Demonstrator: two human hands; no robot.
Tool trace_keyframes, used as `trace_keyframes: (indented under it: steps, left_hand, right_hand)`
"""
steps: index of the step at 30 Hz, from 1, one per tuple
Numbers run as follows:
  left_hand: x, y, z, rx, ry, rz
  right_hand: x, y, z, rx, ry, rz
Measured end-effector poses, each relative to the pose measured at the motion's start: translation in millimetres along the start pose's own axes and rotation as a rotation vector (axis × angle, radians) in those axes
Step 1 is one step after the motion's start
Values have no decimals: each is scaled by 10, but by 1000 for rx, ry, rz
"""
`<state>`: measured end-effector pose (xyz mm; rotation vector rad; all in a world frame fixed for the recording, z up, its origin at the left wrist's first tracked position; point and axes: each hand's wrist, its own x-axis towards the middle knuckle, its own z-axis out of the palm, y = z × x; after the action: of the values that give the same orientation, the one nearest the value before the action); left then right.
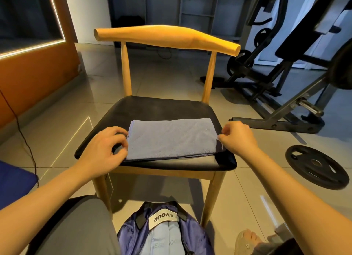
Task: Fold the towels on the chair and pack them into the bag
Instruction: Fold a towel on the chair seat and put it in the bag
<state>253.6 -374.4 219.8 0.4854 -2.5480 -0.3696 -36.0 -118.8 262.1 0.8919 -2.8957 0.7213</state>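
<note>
Fold step. The towel [171, 138] lies on the chair [162, 106] between my hands; left hand [106, 150] and right hand [236, 136] each pinch one end. Next, I judge: fold again, then lower into the bag [129, 233] below both wrists.

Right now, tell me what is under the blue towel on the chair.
A dark cloth shows under the towel along its front edge and right corner, lying on the chair seat. How far it runs beneath is covered.
</note>
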Motion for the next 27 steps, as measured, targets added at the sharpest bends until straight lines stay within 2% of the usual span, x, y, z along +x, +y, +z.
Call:
trace_keyframes:
  steps: [2, 4, 7, 9, 11, 16, 21, 25, 27]
  left_hand:
    - [248, -5, 81, -11, 95, -81]
    - [565, -48, 175, -4, 89, -207]
    - [971, -148, 272, -33, -120, -419]
    - [1116, -198, 287, -61, -240, -490]
    - [1189, -230, 274, -151, -286, -536]
    - [1202, -201, 185, -343, -255, -486]
    - [1194, -354, 160, -325, -226, -474]
    - [1223, -450, 201, -265, -213, -490]
    - [1231, -439, 238, -209, -196, -499]
  right_hand:
    - [64, -96, -3, 11, 51, -66]
    - [173, -205, 44, 31, 34, -139]
    - [397, -261, 173, 64, -20, -142]
    - [569, -226, 257, 102, -72, -83]
    - [709, -191, 307, 153, -120, -19]
    - [936, -210, 385, 489, -238, 141]
    - [1079, -211, 301, 529, -316, 75]
    - [1139, -228, 338, 515, -200, 7]
    - [1131, -278, 368, 519, -201, 1]
